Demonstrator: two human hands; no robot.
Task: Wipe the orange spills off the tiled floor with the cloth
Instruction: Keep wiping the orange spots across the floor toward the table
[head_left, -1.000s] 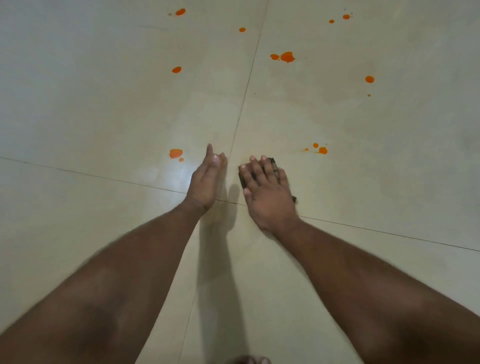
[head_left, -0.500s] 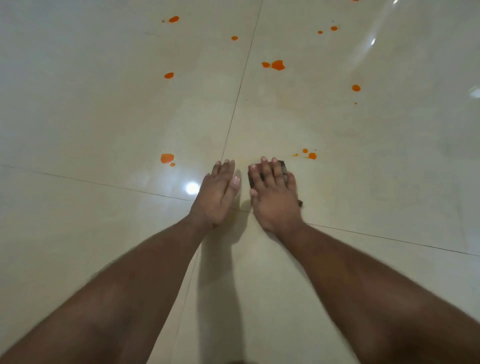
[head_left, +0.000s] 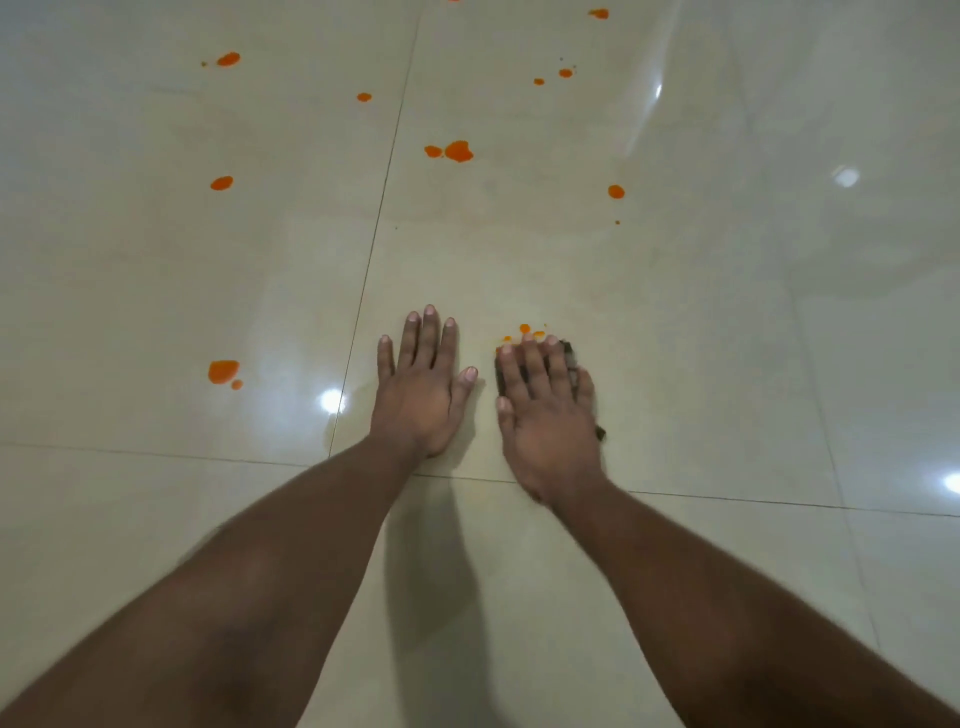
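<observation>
My left hand (head_left: 422, 387) lies flat on the shiny tiled floor (head_left: 727, 364), with its fingers straight and a little spread, and it holds nothing. My right hand (head_left: 548, 410) is just beside it, and it presses flat down on a small dark cloth (head_left: 570, 358), with straight fingers lying close together on top. The cloth is almost all hidden under my hand, so I only see dark bits at the far edge and a little corner by my wrist side. Right at the tips of my right fingers there are some tiny orange drops (head_left: 525, 329), touching the front of the cloth. An orange blob (head_left: 223, 371) with a small dot next to it sits well off to the left of my left hand, on the next tile. Farther ahead there is a bigger orange splat (head_left: 458, 151) with a small one beside it, a round spot (head_left: 616, 192) to the right, and another spot (head_left: 222, 183) to the left. More little spots are far away near the top. Thin lines (head_left: 363, 280) run between the tiles, and bright lights shine on the floor
</observation>
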